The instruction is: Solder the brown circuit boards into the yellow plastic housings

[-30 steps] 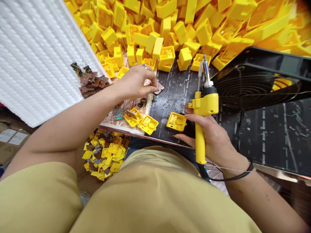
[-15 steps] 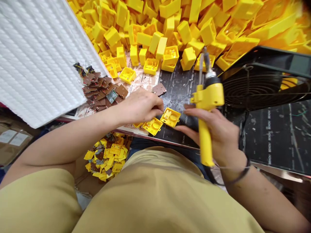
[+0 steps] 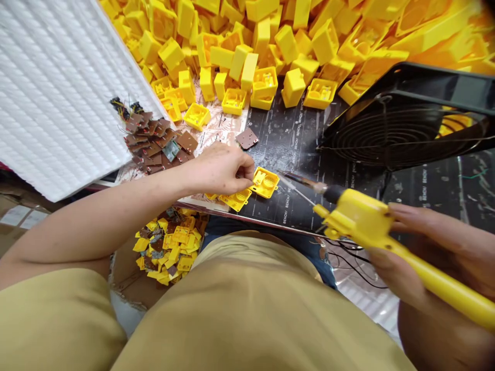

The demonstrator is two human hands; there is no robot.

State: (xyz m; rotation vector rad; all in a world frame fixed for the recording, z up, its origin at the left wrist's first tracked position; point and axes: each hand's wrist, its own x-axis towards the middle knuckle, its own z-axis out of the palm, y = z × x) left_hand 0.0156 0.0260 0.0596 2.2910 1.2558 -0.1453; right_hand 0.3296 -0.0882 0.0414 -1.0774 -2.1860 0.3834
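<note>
My right hand (image 3: pixel 444 304) is closed round a yellow soldering gun (image 3: pixel 361 216) at the right. The gun's metal tip and thin feed tube point left, toward an open yellow plastic casing (image 3: pixel 266 183) lying on the bench, and stay apart from it. My left hand (image 3: pixel 222 170) is closed in a pinch at the casing's left edge; whatever its fingertips hold is hidden. Directly below that hand lies a second yellow casing (image 3: pixel 237 199), partly covered. A brown circuit board (image 3: pixel 247 138) rests just beyond my left fingers.
Yellow casings (image 3: pixel 232 56) are heaped along the back. Brown circuit boards (image 3: pixel 154 147) pile up beside a white foam sheet (image 3: pixel 58 93). A black fan (image 3: pixel 410 118) stands at the right. Below the bench edge, a cardboard box (image 3: pixel 127 281) holds more yellow parts.
My right hand has swung the soldering gun from upright to a tilt, moving it right and down, its tip now toward the casing. My left hand stays pinched by the casing.
</note>
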